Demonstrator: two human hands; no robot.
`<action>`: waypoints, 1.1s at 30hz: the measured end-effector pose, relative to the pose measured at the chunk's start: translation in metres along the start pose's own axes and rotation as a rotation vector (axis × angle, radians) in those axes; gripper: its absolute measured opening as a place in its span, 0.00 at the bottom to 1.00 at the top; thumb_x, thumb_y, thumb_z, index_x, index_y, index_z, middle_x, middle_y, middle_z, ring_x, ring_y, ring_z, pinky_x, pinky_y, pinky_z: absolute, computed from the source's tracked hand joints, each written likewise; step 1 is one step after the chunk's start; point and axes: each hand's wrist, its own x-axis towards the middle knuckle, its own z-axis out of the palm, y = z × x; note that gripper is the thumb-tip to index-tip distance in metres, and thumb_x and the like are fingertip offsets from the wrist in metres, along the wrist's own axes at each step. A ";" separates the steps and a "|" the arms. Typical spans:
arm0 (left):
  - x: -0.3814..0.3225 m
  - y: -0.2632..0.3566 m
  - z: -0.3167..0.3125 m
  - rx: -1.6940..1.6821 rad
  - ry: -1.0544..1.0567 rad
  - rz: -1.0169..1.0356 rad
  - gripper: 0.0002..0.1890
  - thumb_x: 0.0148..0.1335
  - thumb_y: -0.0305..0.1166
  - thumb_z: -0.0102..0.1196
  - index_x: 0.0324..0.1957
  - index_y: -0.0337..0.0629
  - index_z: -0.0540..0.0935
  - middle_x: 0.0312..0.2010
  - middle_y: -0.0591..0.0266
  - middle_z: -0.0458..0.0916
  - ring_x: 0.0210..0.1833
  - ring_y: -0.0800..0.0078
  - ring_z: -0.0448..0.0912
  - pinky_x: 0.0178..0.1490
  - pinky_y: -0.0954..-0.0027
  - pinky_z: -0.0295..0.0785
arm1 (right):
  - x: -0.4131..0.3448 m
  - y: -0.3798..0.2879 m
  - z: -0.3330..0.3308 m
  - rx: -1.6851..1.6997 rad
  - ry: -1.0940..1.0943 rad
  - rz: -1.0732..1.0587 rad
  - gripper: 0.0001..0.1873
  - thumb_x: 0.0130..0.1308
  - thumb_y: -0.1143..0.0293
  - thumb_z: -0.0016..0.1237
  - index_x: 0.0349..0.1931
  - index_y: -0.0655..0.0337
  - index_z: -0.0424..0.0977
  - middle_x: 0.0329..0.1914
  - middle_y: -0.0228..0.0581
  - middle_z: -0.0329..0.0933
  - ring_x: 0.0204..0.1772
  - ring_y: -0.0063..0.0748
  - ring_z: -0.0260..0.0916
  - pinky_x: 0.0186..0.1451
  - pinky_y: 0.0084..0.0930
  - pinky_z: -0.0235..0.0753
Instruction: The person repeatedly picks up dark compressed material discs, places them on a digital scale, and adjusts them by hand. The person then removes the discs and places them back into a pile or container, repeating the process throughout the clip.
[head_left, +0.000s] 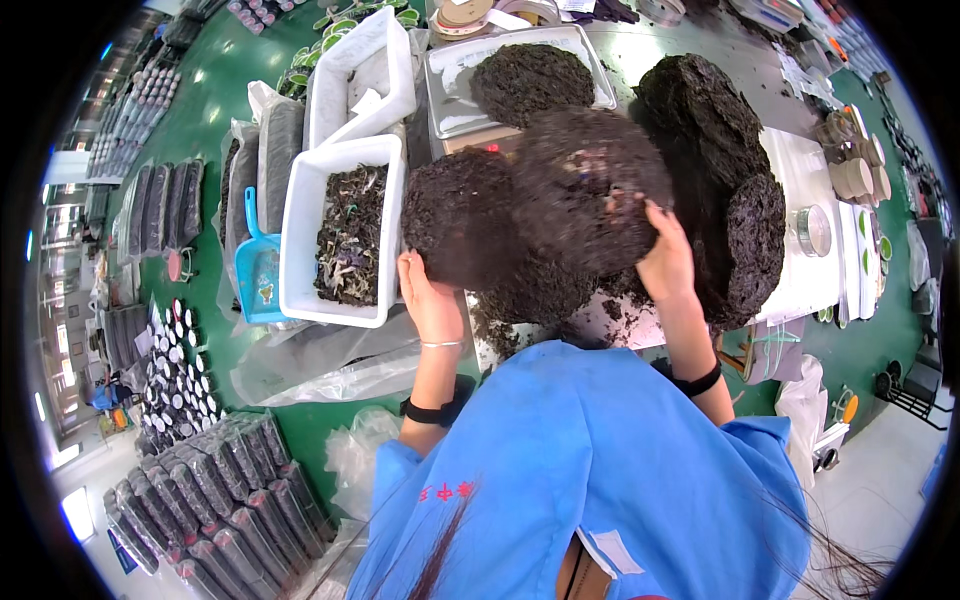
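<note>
My left hand (430, 300) grips the near edge of a round, dark cake of what looks like dried seaweed (457, 214). A second dark cake (589, 176), blurred by motion, is held at its right edge by my right hand (667, 251). The two cakes touch or overlap in the middle. Beneath them lies more dark seaweed (544, 289), partly hidden. Beyond, another round cake (532, 82) rests on a metal tray (450, 105). To the right of my right hand stands a tall stack of seaweed cakes (697, 120).
At left are a white plastic bin of dark and pale scraps (291, 247), a second white bin (326, 82) and a blue dustpan (259, 277). Loose crumbs lie on the table (637, 322). Clear plastic bags of dark cakes (217, 487) stand on the floor. A round clear container (814, 229) stands at right.
</note>
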 end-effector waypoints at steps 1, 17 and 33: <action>0.008 -0.010 -0.003 -0.072 -0.003 -0.053 0.16 0.78 0.40 0.43 0.58 0.41 0.72 0.52 0.63 0.77 0.56 0.69 0.76 0.62 0.64 0.70 | 0.001 0.008 0.014 0.001 0.005 0.063 0.13 0.74 0.68 0.48 0.53 0.64 0.74 0.58 0.49 0.78 0.60 0.44 0.77 0.66 0.42 0.75; 0.079 0.025 0.057 -0.347 -0.147 -0.037 0.25 0.66 0.18 0.56 0.64 0.40 0.70 0.60 0.54 0.77 0.61 0.61 0.77 0.67 0.57 0.74 | 0.183 0.048 0.016 -1.957 -0.099 -1.133 0.34 0.57 0.78 0.55 0.67 0.57 0.68 0.56 0.44 0.67 0.66 0.50 0.64 0.74 0.47 0.59; 0.045 -0.056 0.079 0.921 -0.413 0.505 0.59 0.51 0.41 0.76 0.76 0.31 0.50 0.76 0.43 0.51 0.79 0.52 0.49 0.80 0.54 0.44 | 0.029 -0.117 -0.177 -2.101 0.875 -0.922 0.34 0.58 0.82 0.48 0.66 0.43 0.73 0.69 0.40 0.64 0.73 0.49 0.56 0.77 0.47 0.50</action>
